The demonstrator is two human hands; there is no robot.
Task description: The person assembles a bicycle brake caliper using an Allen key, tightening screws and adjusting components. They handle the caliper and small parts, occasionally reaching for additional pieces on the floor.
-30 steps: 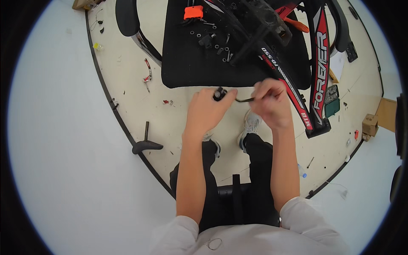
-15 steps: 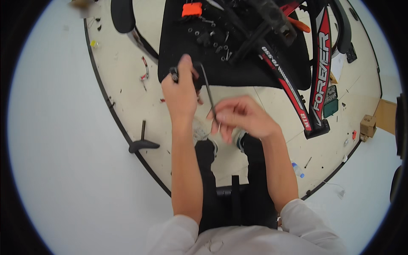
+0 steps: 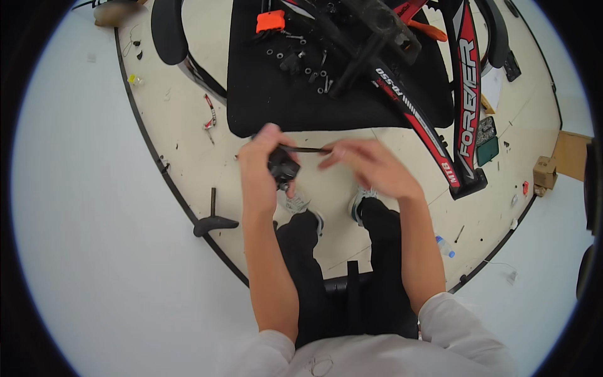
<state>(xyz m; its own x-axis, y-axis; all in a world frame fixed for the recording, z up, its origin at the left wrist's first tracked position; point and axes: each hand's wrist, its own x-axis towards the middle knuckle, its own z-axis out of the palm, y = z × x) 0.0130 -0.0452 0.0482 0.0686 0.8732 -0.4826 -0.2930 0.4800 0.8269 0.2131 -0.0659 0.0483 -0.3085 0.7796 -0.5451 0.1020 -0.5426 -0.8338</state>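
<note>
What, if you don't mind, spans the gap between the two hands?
In the head view, a thin dark rod bridges it, from the black part in the left hand to the right hand.

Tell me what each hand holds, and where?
Left hand grips a small black part by its body; right hand pinches the thin rod sticking out of it.

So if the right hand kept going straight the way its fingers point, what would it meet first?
Probably the left hand: the right hand points leftward along the thin black rod toward the small black part held there.
</note>
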